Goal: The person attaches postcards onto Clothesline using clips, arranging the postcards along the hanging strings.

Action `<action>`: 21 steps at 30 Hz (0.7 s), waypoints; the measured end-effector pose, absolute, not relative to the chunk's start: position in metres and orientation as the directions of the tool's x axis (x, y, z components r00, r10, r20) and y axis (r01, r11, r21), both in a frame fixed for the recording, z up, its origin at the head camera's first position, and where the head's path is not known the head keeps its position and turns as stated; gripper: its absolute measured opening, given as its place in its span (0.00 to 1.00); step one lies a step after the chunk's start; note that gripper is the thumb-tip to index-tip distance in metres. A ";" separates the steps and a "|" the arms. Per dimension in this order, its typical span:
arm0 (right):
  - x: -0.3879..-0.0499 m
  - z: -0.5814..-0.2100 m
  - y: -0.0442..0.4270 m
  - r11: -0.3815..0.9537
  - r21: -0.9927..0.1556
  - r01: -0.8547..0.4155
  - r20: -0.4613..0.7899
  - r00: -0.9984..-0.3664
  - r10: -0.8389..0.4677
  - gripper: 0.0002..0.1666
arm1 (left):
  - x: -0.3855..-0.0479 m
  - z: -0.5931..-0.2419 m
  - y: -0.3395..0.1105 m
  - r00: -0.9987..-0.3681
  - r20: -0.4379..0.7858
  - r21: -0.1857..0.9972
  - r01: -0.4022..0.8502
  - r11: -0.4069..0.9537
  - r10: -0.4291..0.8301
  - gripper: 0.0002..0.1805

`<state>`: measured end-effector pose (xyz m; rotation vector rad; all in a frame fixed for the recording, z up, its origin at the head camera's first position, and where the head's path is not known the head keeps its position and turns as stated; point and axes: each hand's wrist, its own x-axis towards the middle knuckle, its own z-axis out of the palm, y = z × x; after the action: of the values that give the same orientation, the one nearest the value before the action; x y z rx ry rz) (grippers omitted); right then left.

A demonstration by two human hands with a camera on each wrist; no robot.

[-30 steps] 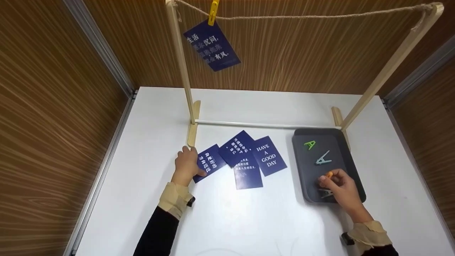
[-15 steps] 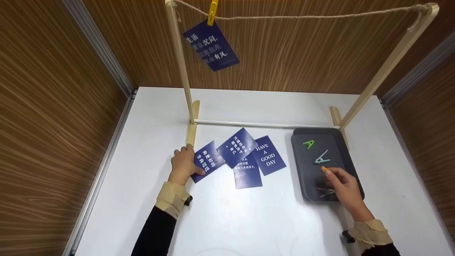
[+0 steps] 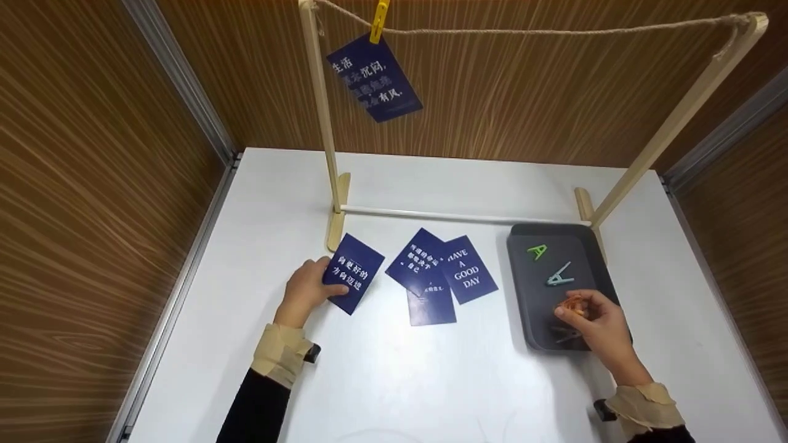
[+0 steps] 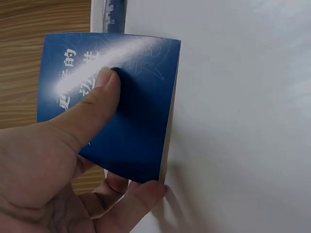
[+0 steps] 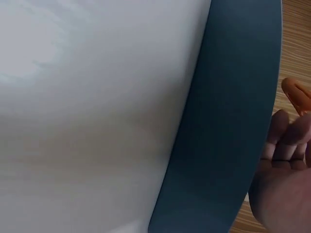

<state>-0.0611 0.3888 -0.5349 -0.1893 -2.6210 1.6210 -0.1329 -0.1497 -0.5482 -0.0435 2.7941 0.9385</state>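
My left hand [image 3: 303, 288] holds a dark blue card [image 3: 363, 258] with white characters, lifted off the tabletop. In the left wrist view the thumb [image 4: 107, 87] lies on the printed face of this card [image 4: 138, 126] and the other fingers are behind and under its lower edge. Over the dark grey tray [image 3: 535, 314], my right hand [image 3: 606, 329] pinches an orange clothespin [image 3: 574, 303]. That clothespin [image 5: 295, 95] is only partly visible at the right edge of the right wrist view. Green [image 3: 537, 251], pale blue [image 3: 560, 275] and dim grey [image 3: 565, 334] clothespins lie in the tray.
A wooden frame [image 3: 323, 111] carries a slack rope [image 3: 523, 31]. A yellow clothespin [image 3: 378, 21] clips another blue card [image 3: 375, 77] to it near the left post. Three more blue cards [image 3: 469, 271] overlap on the white table [image 3: 431, 381]. Wood-grain walls stand around.
My left hand has picked its card up off the table, tilting it and drawing it slightly left. My right hand has turned the orange clothespin in its fingers, staying over the tray.
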 end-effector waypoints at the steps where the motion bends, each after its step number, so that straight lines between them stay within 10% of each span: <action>1: -0.061 -0.534 0.389 0.437 -0.896 0.076 -0.024 -0.992 0.122 0.31 | -0.132 -0.548 -0.151 -0.982 -0.187 0.609 -0.088 0.789 0.035 0.36; 14: -0.069 -0.519 0.393 0.420 -0.907 0.041 -0.020 -0.998 0.055 0.28 | -0.134 -0.534 -0.140 -0.977 -0.158 0.735 -0.019 0.678 0.144 0.09; 21: -0.088 -0.495 0.387 0.429 -0.902 -0.055 0.040 -0.998 -0.043 0.25 | -0.138 -0.514 -0.126 -0.982 -0.061 0.839 0.046 0.542 0.178 0.12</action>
<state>-0.0881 0.3873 -0.4951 0.0903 -2.6465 1.6703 -0.1384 -0.1259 -0.5145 0.1929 2.6343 1.4278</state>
